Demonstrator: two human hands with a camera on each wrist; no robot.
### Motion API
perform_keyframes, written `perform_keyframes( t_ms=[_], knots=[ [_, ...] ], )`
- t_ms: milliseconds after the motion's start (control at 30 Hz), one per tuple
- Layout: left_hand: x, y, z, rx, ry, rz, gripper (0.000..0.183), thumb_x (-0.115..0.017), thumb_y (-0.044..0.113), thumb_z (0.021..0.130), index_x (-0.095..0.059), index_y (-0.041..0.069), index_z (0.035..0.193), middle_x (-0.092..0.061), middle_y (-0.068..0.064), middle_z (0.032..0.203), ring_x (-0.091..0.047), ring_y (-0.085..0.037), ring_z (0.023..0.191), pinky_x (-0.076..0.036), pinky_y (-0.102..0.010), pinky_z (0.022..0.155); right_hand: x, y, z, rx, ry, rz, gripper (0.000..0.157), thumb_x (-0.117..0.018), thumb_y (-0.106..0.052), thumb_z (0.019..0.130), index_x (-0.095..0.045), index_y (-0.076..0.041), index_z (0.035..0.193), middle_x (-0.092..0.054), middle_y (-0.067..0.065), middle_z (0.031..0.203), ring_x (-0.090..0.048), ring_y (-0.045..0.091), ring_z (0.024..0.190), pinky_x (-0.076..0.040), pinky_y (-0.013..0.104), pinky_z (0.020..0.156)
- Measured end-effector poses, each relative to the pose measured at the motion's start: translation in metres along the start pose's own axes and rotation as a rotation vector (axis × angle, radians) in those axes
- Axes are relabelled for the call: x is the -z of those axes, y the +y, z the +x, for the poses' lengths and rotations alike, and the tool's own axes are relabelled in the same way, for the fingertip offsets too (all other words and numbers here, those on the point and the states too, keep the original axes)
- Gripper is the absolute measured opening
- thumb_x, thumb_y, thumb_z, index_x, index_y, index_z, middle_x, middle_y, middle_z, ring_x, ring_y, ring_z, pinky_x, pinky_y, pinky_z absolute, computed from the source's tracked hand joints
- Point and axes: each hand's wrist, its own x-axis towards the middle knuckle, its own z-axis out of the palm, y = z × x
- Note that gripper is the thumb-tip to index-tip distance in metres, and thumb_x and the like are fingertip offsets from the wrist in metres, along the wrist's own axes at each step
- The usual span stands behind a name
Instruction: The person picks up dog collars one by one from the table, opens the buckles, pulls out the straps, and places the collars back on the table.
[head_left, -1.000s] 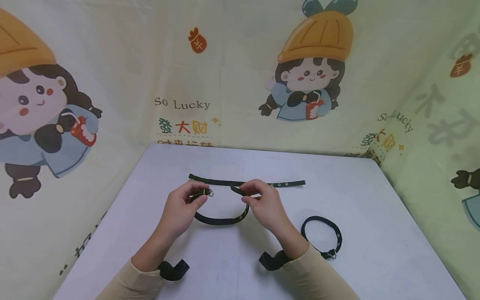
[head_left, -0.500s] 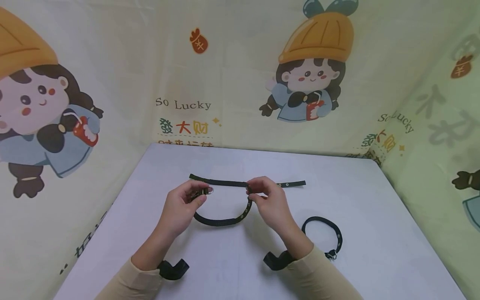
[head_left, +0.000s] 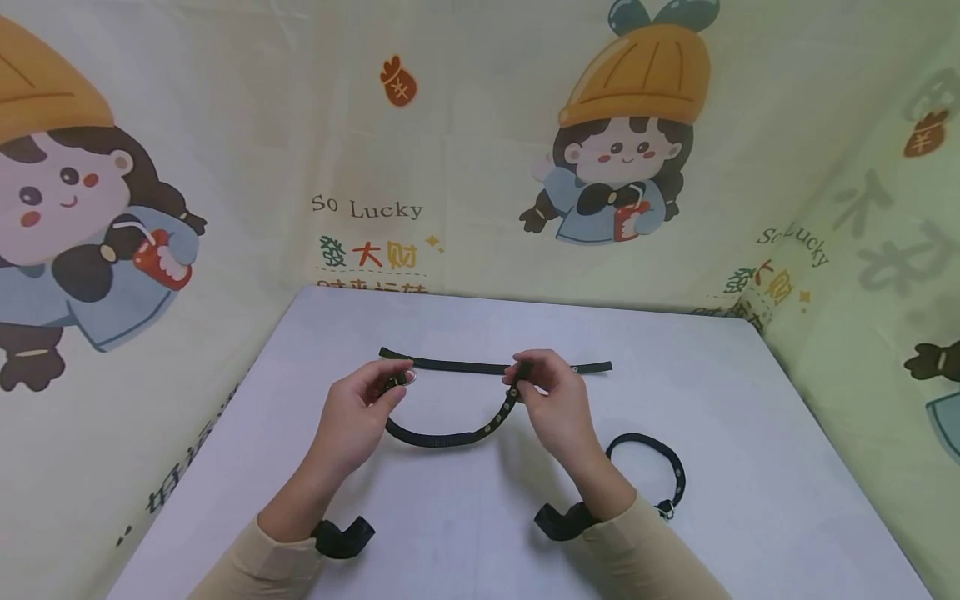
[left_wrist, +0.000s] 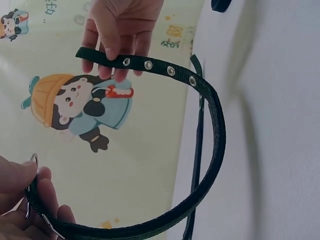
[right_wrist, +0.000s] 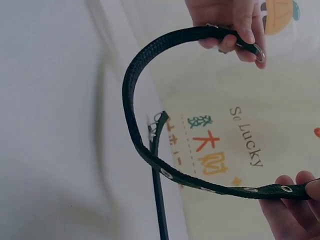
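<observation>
Left grip: your left hand (head_left: 356, 417) pinches the held strap (head_left: 442, 440) near its buckled end, thumb against fingers, with the metal ring (right_wrist: 259, 53) poking out beyond the thumb tip.
Right grip: your right hand (head_left: 557, 408) pinches the holed end, thumb on one face, fingers behind, a short tip of webbing free past the thumb.
Held strap vs. hands: the middle sags between and below them, bowing toward you; the eyelets (left_wrist: 171, 71) run from your right fingers into the bend. Ends well apart, not joined.
Reason for hold (judged): pinching both ends probably keeps fastening and eyelets within finger reach and lets the middle hang slack.
Buckle (left_wrist: 52, 227): partly hidden by your left fingers; cannot tell how its prong sits.
Straight strap (head_left: 465, 367): on the table (head_left: 450, 542), beyond the held strap, laid lengthwise; likely parked there to leave your working space free.
Looped strap (head_left: 681, 475): on the table, right of the held strap and nearer you, apparently fastened into a ring; placing looks like deliberate setting aside. Your right arm hides part of it.
</observation>
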Motion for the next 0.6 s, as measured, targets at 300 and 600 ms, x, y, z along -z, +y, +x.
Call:
perform_keyframes(
  t_ms=[300, 600],
  knots=[
    [0.0, 0.002, -0.001, -0.042, 0.1, 0.161, 0.037, -0.072, 0.003, 0.102, -0.072, 0.016, 0.136, -0.075, -0.004, 0.121, -0.067, -0.021, 0.104, -0.054, -0.017, 0.082, 0.008, -0.005, -0.003, 0.02, 0.028, 0.059, 0.033, -0.063, 0.015, 0.098, -0.069, -0.008, 0.121, -0.079, 0.017, 0.111, -0.079, 0.03, 0.103, -0.067, 0.033, 0.083],
    [0.003, 0.002, 0.002, -0.015, 0.153, 0.163, 0.031, -0.07, 0.005, 0.103, -0.071, 0.012, 0.133, -0.072, -0.007, 0.117, -0.065, -0.023, 0.099, -0.054, -0.015, 0.075, 0.018, -0.009, -0.001, 0.031, 0.049, 0.043, 0.036, -0.06, 0.018, 0.098, -0.068, -0.008, 0.122, -0.078, 0.02, 0.115, -0.08, 0.029, 0.103, -0.067, 0.032, 0.083]
  ],
)
